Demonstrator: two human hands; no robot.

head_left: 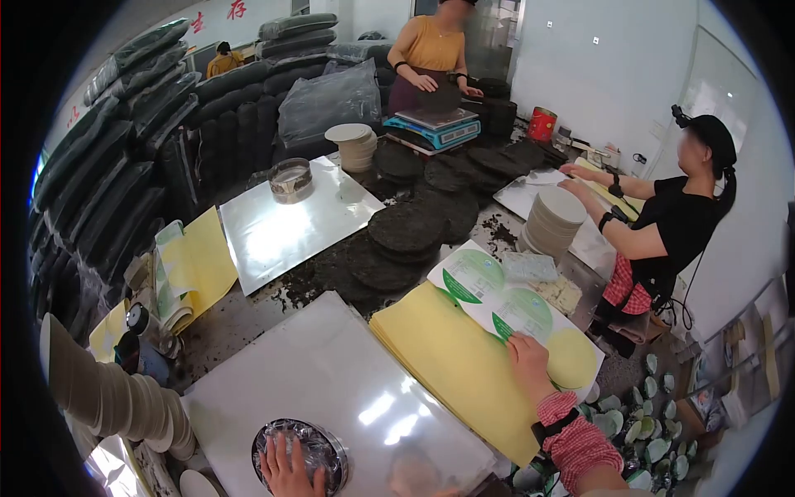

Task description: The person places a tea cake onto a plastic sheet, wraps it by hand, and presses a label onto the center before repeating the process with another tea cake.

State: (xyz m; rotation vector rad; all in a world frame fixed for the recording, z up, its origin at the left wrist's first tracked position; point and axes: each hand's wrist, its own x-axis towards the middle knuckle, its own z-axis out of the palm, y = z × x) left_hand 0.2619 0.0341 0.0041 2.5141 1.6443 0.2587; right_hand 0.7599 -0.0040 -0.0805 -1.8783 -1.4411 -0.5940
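My left hand (290, 472) lies with fingers spread on clear crinkled plastic over a round metal ring (334, 461). Whatever fills the ring is dark and partly hidden. The ring rests on a shiny white board (273, 385) at the near edge. To the right, my right hand (528, 361) has its fingers bent together at the left edge of a white paper sheet printed with green round labels (527, 311). Its fingertips appear to pinch that edge. Beneath this sheet is a stack of yellow paper (447, 364).
Dark round cakes (406, 225) are piled mid-table. Stacks of pale discs (116, 389) stand left, and another disc stack (553, 217) right. Two people work across the table, one beside a blue scale (435, 132). Black plastic-wrapped bundles (240, 116) line the back.
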